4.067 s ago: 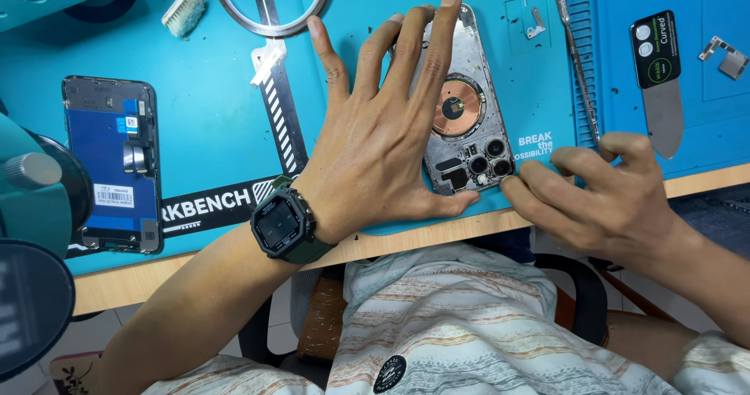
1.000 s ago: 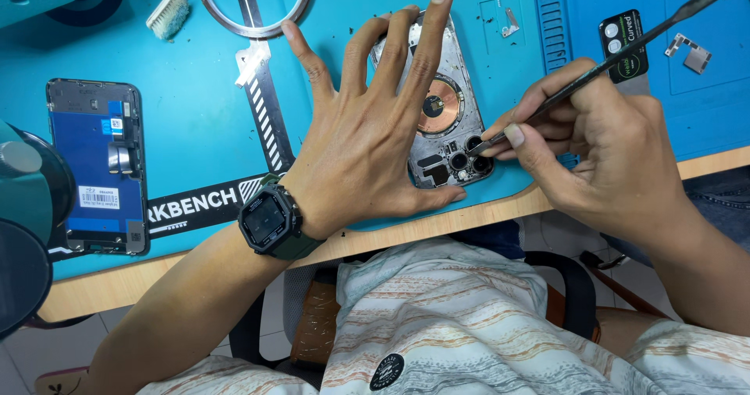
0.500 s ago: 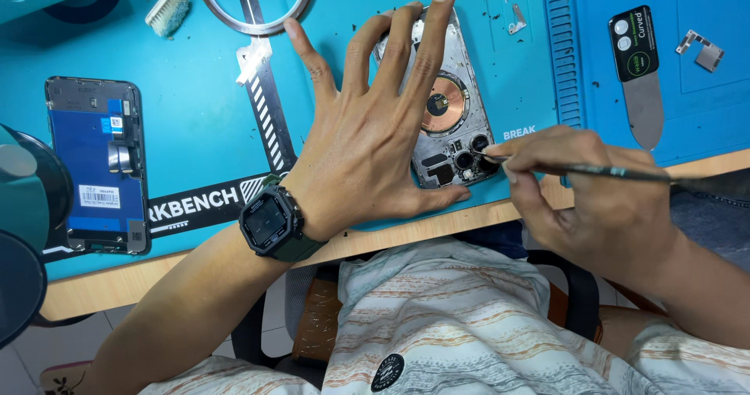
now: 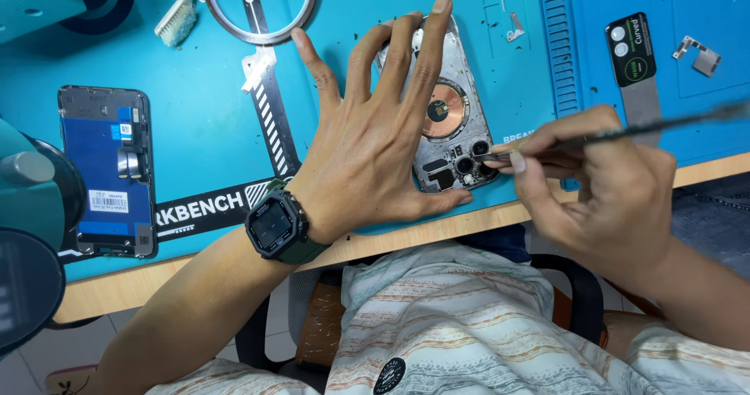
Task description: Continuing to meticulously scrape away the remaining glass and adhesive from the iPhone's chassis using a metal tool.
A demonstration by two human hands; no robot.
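Where the blue rubbery mat [image 4: 195, 121] covers the wooden-edged surface [image 4: 234, 266] across the upper frame, the left hand [image 4: 375, 145] lies flat at centre with fingers spread, pressing on a bare metal phone housing [image 4: 453, 129]. The housing is a rounded rectangle, scuffed and silvery, with a round copper coil [image 4: 444, 110] in its middle and dark camera holes [image 4: 469, 160] toward its lower end. At right of centre the right hand [image 4: 601, 192] is curled, pinching a thin metal tool [image 4: 656, 127] whose tip meets those camera holes. A second opened phone [image 4: 108, 172], dark-framed with a blue inside, lies at far left. A square dark wristwatch [image 4: 275, 225] sits on the left wrist. A flat steel pry blade [image 4: 634, 67] with a black label lies upper right, a white bristle brush [image 4: 178, 16] upper left.
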